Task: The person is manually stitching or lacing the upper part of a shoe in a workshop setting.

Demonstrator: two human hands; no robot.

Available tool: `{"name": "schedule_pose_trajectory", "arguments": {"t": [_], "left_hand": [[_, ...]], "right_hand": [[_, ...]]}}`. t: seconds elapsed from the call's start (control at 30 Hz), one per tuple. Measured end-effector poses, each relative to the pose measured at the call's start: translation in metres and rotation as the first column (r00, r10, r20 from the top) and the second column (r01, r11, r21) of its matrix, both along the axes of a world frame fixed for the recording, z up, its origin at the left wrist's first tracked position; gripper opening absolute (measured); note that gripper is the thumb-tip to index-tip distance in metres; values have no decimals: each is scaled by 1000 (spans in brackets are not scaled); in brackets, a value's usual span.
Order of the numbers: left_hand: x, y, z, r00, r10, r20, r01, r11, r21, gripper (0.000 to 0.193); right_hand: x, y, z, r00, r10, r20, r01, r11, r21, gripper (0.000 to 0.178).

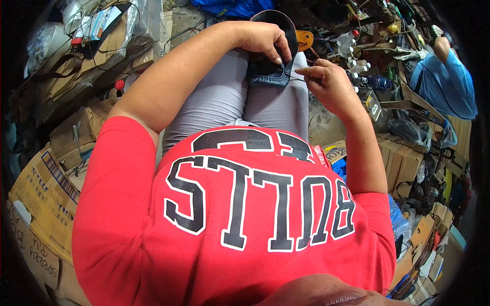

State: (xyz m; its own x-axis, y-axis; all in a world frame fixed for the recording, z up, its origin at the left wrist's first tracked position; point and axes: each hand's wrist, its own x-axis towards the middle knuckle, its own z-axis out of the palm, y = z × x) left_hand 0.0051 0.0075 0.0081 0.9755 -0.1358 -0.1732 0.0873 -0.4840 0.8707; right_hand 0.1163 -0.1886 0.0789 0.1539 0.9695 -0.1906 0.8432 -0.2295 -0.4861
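Note:
Across my lap lies a black leather piece [270,80] with a puckered, stitched-looking lower edge. Its upper part curves into a dark loop with a brownish rim, and I cannot tell just what it is. My left hand [263,42] grips the leather from above, fingers bent down onto it near the edge. To its right, my right hand [329,84] pinches a thin, thread- or needle-like strand [297,78] that runs to the leather's edge. The strand is too fine to make out fully. Beside the loop sits a tan-orange leather flap [304,40].
Cardboard boxes [46,204] are stacked at the left, with plastic bags and a red-capped bottle [120,84] farther up. On the right lie small bottles [359,66], a dark blue bottle [378,82], cardboard sheets [400,158] and scraps. A person in blue [444,84] is at the far right.

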Motion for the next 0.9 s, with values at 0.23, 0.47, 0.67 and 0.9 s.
{"name": "schedule_pose_trajectory", "arguments": {"t": [0.23,0.47,0.67,0.9], "left_hand": [[2,1,-2,1000,1,0,-1,999,-52,29],[3,-6,0,999,47,-21,-48,998,-39,25],[-21,-19,-7,868,280,409,-369,917,154,19],[-86,-26,10,715,608,345,-648,762,-1,40]], "right_hand": [[26,4,-26,965,-39,-259,29,999,-41,24],[28,6,-53,761,-140,-634,131,989,-61,17],[9,0,-53,865,-125,-485,177,982,63,17],[-17,-22,-52,933,-169,-318,240,951,197,26]]}}
